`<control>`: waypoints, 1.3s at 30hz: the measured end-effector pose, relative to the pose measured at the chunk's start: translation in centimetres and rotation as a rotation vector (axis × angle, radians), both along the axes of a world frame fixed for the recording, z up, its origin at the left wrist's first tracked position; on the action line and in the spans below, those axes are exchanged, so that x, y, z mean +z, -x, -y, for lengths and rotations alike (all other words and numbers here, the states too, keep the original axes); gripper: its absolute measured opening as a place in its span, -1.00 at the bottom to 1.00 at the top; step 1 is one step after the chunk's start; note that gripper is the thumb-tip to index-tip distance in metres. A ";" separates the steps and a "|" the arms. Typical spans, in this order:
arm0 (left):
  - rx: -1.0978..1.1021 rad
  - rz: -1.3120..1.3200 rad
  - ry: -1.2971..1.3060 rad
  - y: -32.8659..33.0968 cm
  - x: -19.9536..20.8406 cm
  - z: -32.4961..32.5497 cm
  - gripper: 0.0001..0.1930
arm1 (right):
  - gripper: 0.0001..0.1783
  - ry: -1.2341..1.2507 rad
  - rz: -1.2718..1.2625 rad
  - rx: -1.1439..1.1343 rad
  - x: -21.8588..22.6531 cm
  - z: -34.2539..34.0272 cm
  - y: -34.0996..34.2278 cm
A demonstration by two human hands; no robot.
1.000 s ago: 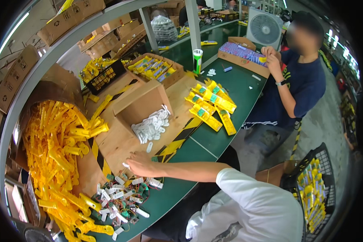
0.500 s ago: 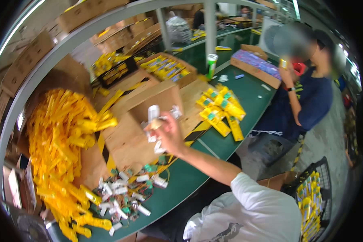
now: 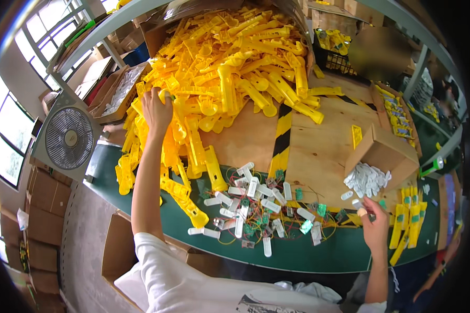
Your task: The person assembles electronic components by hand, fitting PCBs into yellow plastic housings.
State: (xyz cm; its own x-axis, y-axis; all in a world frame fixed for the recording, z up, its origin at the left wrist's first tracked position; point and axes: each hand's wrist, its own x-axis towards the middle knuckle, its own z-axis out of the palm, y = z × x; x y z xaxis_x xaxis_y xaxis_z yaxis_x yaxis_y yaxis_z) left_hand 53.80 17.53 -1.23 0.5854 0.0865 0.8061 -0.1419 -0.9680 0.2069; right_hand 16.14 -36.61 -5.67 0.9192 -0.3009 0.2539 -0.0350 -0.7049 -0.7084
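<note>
The left hand (image 3: 157,110), fingers curled, is at the heap of long, hollow yellow plastic shells (image 3: 225,93); whether it grips one (its fingertips are hidden) I cannot tell. Just right of it, one shell's long axis runs toward the body. The right hand (image 3: 369,219) pinches a small white rounded plastic piece (image 3: 356,204) pointing forward-left, near smooth white oval plastic pieces (image 3: 368,180) ahead.

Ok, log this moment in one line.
left hand: on yellow parts; right hand: at white piece; wired modules: on green table; white pieces: at open carton
</note>
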 end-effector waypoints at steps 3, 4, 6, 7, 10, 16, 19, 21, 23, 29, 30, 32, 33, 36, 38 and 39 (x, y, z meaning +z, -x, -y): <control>0.146 -0.069 0.063 -6.9 2.4 -4.1 -0.49 | -0.64 0.210 -0.032 0.265 5.2 -5.3 -9.6; 0.171 -0.139 0.143 -9.3 2.7 -5.1 -0.40 | -0.63 0.142 0.025 0.320 6.9 -8.1 -13.7; 0.152 -0.373 0.331 -14.3 2.8 -4.5 -0.21 | -0.61 0.171 0.127 0.433 9.8 -12.3 -23.1; 0.187 -0.585 0.322 -16.5 2.2 -3.6 -0.11 | -0.58 0.219 0.071 0.373 10.7 -14.1 -28.1; -0.110 -0.775 0.352 -22.5 -0.1 -10.5 -0.05 | -0.44 0.369 0.229 0.382 13.7 -19.4 -41.9; -0.289 -1.036 0.264 -14.8 0.4 4.8 -0.08 | -0.29 0.531 0.217 0.193 16.6 -16.8 -61.5; -0.406 -1.033 0.120 -8.4 -0.3 8.6 -0.17 | -0.24 0.598 0.191 0.226 16.6 -19.7 -66.8; -0.464 -1.001 0.065 -6.7 -0.7 8.9 -0.21 | -0.21 0.709 0.245 0.158 14.1 -20.8 -67.6; -0.405 -0.793 -0.202 -3.9 2.6 9.4 -0.29 | -0.17 0.798 0.169 0.168 13.6 -21.8 -66.1; -0.002 -0.247 0.079 -13.1 11.3 -2.5 -0.55 | -0.18 0.699 0.049 0.471 13.2 -20.7 -54.4; 0.111 -0.260 0.019 -15.6 10.3 -5.0 -0.52 | -0.15 0.693 0.066 0.488 12.0 -20.4 -51.9; 0.389 -0.234 -0.152 -18.2 6.9 -11.0 -0.42 | -0.13 0.563 -0.185 0.618 11.5 -22.5 -46.1; 0.392 -0.233 -0.141 -19.4 5.7 -11.9 -0.42 | -0.11 0.563 -0.325 0.662 11.8 -22.2 -43.6; -0.014 -1.159 0.548 -20.3 3.3 -12.6 -0.24 | -0.10 0.596 -0.435 0.730 13.3 -19.8 -40.8; -0.090 -1.250 0.086 -21.0 1.8 -14.4 -0.11 | -0.13 0.592 -0.329 0.715 15.3 -21.1 -41.0; -0.205 -1.154 0.090 -18.5 2.7 -7.5 -0.08 | -0.15 0.601 -0.322 0.599 16.2 -21.1 -43.0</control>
